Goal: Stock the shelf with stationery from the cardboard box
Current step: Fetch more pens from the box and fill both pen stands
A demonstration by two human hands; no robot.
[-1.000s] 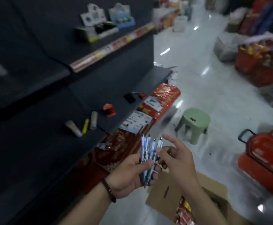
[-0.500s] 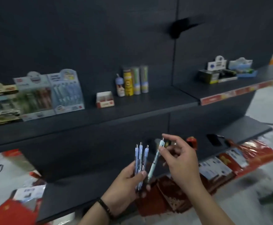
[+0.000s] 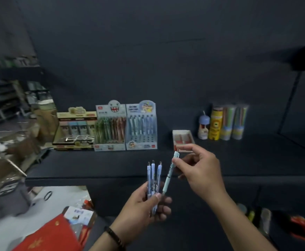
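Three display boxes stand side by side at the back left of the shelf [image 3: 93, 165]. The beige box [image 3: 75, 131] carries a row of pale packs. The middle box [image 3: 111, 127] holds green and brown pens upright. The blue box [image 3: 141, 127] has one row of blue and white pens across its top and bare holes below.

Right of these, a small open carton [image 3: 183, 140] shows red and white contents too blurred to name. Farther right stand a bottle [image 3: 203, 126] with a blue cap, a yellow tube [image 3: 214, 124] and two clear tubes [image 3: 228, 124] packed with coloured sticks.

The left hand [image 3: 144, 207], fingers curled, grips three pens [image 3: 152, 178] by their lower halves, clickers upward. Their barrels are light blue with small printed figures.

The right hand [image 3: 200, 171] pinches a fourth pen [image 3: 169, 174], pale teal, near its upper end between thumb and forefinger. Its other fingers are loosely bent. This pen is tilted, and its lower tip lies just beside the left thumb.

All four pens are held in front of the shelf edge, below and apart from the blue box.

Shelf and back panel [image 3: 166, 60] are matt and dark. A lower shelf [image 3: 220, 214] at the right bears several blurred small items. At lower left lies pale floor [image 3: 39, 196] with a red packet [image 3: 52, 236] and loose papers. A dark bracelet [image 3: 114, 236] circles the left wrist.
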